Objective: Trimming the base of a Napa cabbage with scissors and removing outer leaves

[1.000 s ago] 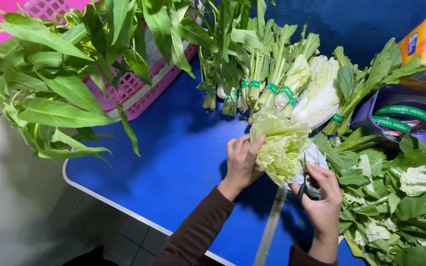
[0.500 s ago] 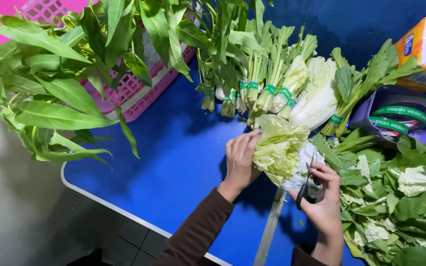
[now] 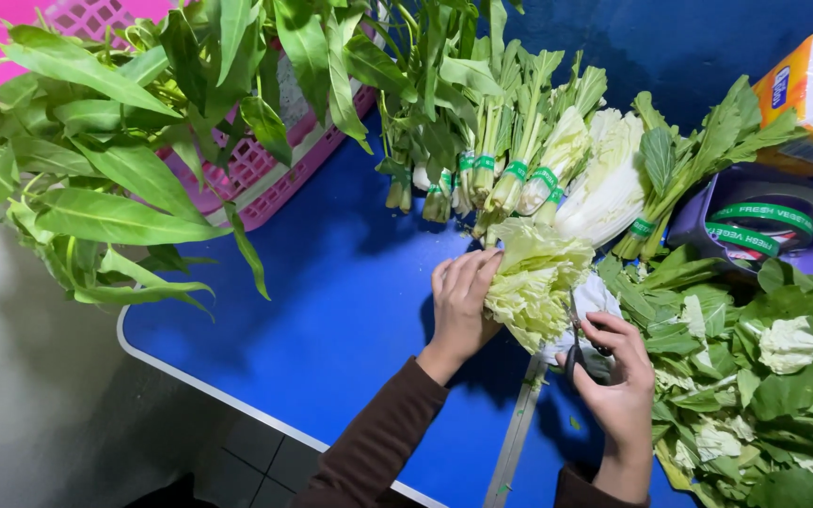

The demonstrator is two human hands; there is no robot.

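Leftmost, a pink basket (image 3: pixel 265 169) spilling long leaves sits on the blue bench (image 3: pixel 331 310) above a grey floor. Centre, the left hand (image 3: pixel 461 301) presses flat against a pale cabbage (image 3: pixel 534 282); the right hand (image 3: pixel 618 376) grips scissors (image 3: pixel 576 353) beside trimmed leaves (image 3: pixel 755 395).

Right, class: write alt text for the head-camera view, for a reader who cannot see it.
Two hands work on a pale green cabbage on a blue table: the left hand steadies it, and the right hand holds scissors beside it. Banded vegetable bundles lie behind.
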